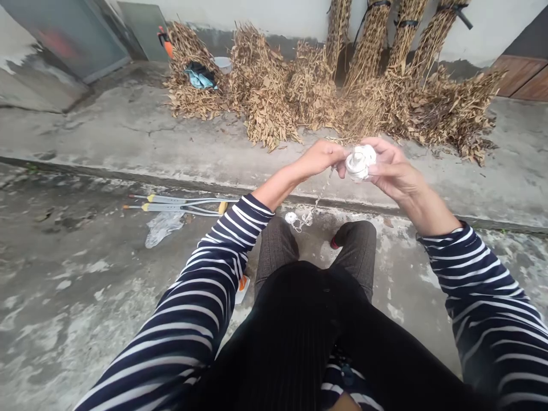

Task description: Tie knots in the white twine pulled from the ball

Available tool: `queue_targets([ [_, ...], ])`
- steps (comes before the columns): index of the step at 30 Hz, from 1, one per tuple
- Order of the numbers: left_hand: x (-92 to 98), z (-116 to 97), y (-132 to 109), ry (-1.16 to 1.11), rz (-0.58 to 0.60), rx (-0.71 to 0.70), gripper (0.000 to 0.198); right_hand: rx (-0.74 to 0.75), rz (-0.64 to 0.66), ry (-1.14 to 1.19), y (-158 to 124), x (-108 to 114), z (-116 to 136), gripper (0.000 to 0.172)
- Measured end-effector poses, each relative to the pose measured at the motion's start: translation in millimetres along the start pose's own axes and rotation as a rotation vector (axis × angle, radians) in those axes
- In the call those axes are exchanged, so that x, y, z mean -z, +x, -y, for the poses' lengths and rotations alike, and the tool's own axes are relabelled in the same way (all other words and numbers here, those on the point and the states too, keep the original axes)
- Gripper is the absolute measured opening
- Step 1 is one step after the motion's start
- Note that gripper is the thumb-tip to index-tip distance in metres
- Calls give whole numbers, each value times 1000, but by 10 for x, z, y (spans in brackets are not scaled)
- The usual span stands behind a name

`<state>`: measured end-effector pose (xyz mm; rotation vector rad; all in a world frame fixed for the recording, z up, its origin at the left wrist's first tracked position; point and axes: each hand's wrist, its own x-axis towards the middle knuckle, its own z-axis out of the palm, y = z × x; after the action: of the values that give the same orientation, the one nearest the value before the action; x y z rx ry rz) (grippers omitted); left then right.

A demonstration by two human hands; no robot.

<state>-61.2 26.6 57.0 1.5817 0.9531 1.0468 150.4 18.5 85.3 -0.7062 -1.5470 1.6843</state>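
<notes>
A white coiled bundle of cord (361,162) is held up in front of me, above the concrete step. My right hand (396,171) grips it from the right with thumb and fingers. On its left side my left hand (321,158) is closed, fingertips at the bundle's edge; whether they pinch the cord or the bundle itself is hard to see. A thin twisted white strand (319,197) hangs from near my left fingers to the ground. There it ends in a loose tangle beside a small white roll (291,218) between my feet.
Dried plant bundles (269,85) lean along the wall, with an orange sprayer (165,43) and a dark and blue cloth (200,76) at the left. A pair of crutches (184,204) and a clear plastic bag (163,228) lie on the ground. The step's edge (205,185) runs across.
</notes>
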Motion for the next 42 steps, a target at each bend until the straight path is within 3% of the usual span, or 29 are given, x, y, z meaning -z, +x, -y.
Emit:
queue_targets([
  [6, 12, -43, 33, 55, -96, 20, 30, 25, -76, 30, 26, -122, -133, 68],
  [10, -53, 63, -37, 47, -112, 49, 24, 17, -107, 2, 27, -165, -223, 62],
  [16, -116, 271, -42, 128, -248, 96, 39, -93, -132, -6, -17, -162, -379, 55],
  [21, 49, 17, 18, 308, -345, -87, 44, -236, -154, 107, 8, -158, -474, 59],
  [25, 170, -259, -9, 397, -345, -213, 40, -247, -161, 46, 68, -111, -415, 49],
  [28, 186, -310, -26, 453, -342, -227, 38, -215, -123, -25, 82, -82, -320, 44],
  [31, 165, -205, -10, 472, -296, -220, 39, -200, -19, -45, 44, -67, -212, 44],
  [34, 142, -13, 23, 448, -177, -215, 41, -164, 22, -10, -24, -26, -102, 45],
  [39, 98, 280, 45, 216, 59, -147, 32, -22, -86, -20, -79, 105, 83, 54],
  [42, 36, 376, 11, 89, 187, -117, 36, 8, -123, -57, -50, 133, 144, 57],
])
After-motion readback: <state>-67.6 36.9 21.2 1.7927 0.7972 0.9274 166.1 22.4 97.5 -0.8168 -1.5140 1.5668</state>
